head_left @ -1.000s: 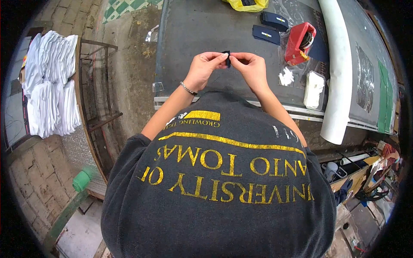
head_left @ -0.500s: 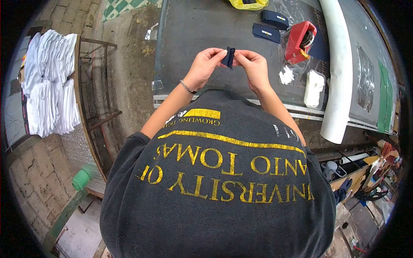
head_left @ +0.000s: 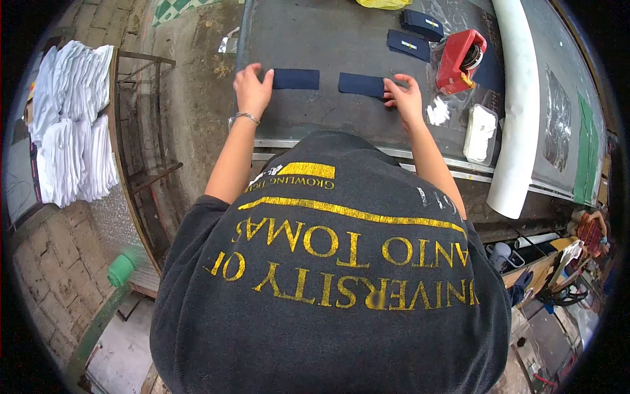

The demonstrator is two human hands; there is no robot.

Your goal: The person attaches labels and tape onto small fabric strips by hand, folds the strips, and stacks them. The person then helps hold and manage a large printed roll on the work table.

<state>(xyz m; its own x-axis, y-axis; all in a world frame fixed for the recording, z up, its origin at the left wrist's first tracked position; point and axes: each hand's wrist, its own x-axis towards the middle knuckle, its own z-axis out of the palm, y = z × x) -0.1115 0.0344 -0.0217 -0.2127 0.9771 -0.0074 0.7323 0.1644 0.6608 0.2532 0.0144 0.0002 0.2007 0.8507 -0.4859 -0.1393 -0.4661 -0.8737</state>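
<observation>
Two navy fabric strips lie flat, side by side with a gap, on the dark tabletop. At the outer end of the left strip (head_left: 296, 79) is my left hand (head_left: 252, 90), its thumb touching the edge and its fingers spread away from the thumb. My right hand (head_left: 405, 100) rests its fingertips at the outer end of the right strip (head_left: 361, 84), with the fingers loosely apart. Beyond my right hand, a flat navy piece with a small label (head_left: 408, 45) lies close to a stack of similar labelled navy pieces (head_left: 422, 25).
A red tape dispenser (head_left: 453, 65), white scraps (head_left: 437, 111) and a clear tray with white contents (head_left: 481, 133) stand to the right, before a long white roll (head_left: 516, 105). A yellow bag (head_left: 384, 3) lies at the far edge. White folded cloth piles (head_left: 72, 125) sit on the left bench.
My hands have moved apart from the small, folded navy piece they pinched together in the middle. Two flat navy strips now lie on the table there.
</observation>
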